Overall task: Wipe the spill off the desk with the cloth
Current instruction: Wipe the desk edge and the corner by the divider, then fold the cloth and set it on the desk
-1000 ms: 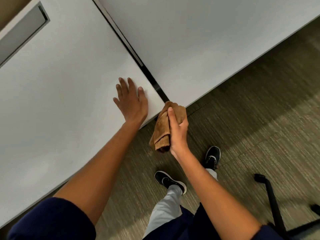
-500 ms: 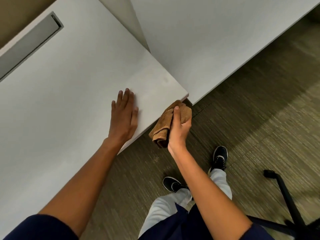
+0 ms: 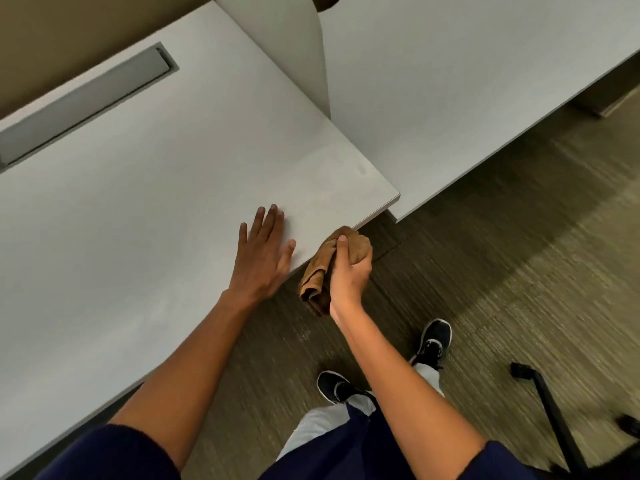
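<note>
A white desk [image 3: 138,202] fills the left half of the view. My left hand [image 3: 264,247] lies flat on it near the front edge, fingers straight. My right hand [image 3: 348,271] grips a bunched brown cloth [image 3: 320,275] just off the desk's front edge, close to the near corner, over the floor. A faint small smudge [image 3: 362,170] shows on the desk near that corner; no clear spill is visible elsewhere.
A second white desk [image 3: 467,81] stands at the right, with a thin divider panel [image 3: 311,57] between the two. A grey cable flap [image 3: 83,102] sits at the back left. My shoes [image 3: 434,339] and a black chair base [image 3: 547,403] are on the carpet.
The view has shifted so the desk corner sits further right. My left hand has slid left, away from the corner. My right hand still grips the cloth at the edge.
</note>
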A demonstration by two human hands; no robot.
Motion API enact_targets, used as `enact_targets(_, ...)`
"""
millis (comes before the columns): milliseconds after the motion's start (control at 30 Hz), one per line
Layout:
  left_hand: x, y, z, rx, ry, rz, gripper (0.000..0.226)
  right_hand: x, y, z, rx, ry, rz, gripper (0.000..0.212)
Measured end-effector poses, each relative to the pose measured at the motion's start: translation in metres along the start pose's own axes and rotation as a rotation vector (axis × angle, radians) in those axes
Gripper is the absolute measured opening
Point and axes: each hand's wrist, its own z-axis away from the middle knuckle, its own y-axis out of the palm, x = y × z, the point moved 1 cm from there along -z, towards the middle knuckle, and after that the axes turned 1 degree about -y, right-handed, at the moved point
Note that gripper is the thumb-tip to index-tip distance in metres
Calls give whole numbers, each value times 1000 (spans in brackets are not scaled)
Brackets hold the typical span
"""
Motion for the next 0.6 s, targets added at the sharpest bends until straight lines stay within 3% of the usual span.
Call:
enact_targets(233,-5,-17,16,10,-35,64,63,-10,12,48,111,159,163,63)
enact_targets(367,-7,-33,20,-82,-136,191,62,-8,16,65,232,251,269,61)
enact_targets(600,-1,-77,13,-260,-236,489,48,25,42,76,352,138,303,59)
